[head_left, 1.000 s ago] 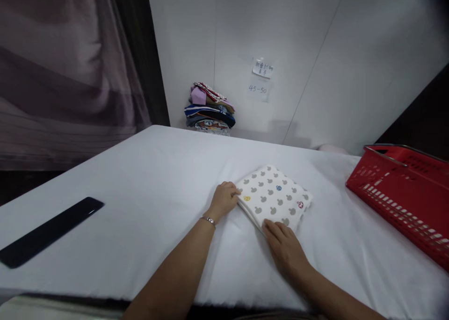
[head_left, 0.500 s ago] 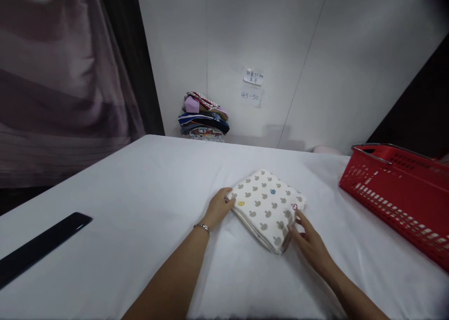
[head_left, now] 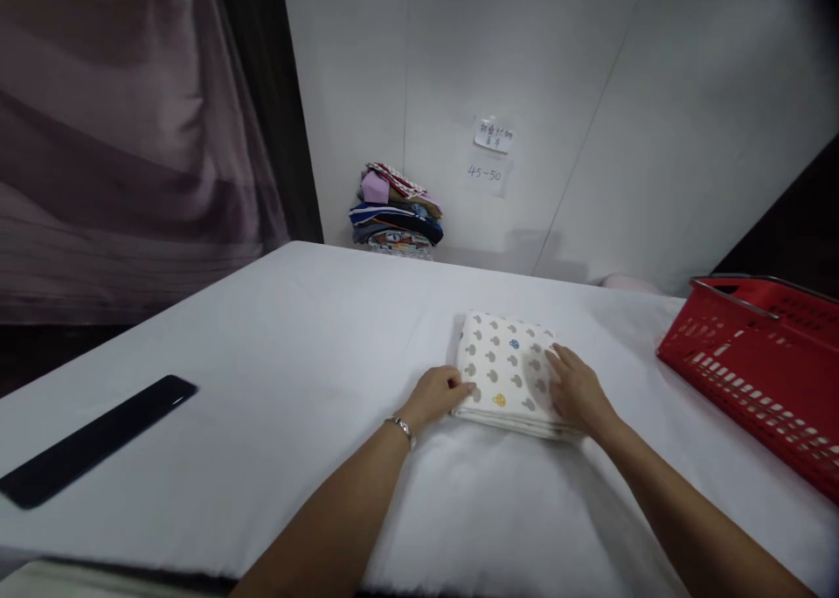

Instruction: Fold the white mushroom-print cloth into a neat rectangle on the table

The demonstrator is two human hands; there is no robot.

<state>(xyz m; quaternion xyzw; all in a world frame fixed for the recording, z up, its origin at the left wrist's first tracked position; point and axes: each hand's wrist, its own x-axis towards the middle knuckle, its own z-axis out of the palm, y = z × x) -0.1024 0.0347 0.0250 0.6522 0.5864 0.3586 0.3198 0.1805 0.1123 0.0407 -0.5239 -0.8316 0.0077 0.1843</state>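
A folded white cloth (head_left: 502, 366) printed with grey mushroom shapes, plus a blue one and a yellow one, lies flat on the white-covered table (head_left: 315, 344). Its layered edge faces me. My left hand (head_left: 433, 395) grips the near left corner, thumb on top and the other fingers bent at the side. Over the right edge rests my right hand (head_left: 578, 393), its fingertips on the print; it covers that side of the cloth, and its thumb is hard to make out. A bracelet circles my left wrist.
At the right stands a red plastic basket (head_left: 766, 371) with a metal handle. A long black strip (head_left: 105, 441) lies on the table's left. Beyond the far edge, a pile of folded fabrics (head_left: 397, 213) sits against the wall, near paper notes (head_left: 487, 175). A curtain hangs at left.
The cloth has turned from a diamond angle to nearly square with me, both hands moving with it. My right hand now lies further over its right edge. The camera view has shifted slightly.
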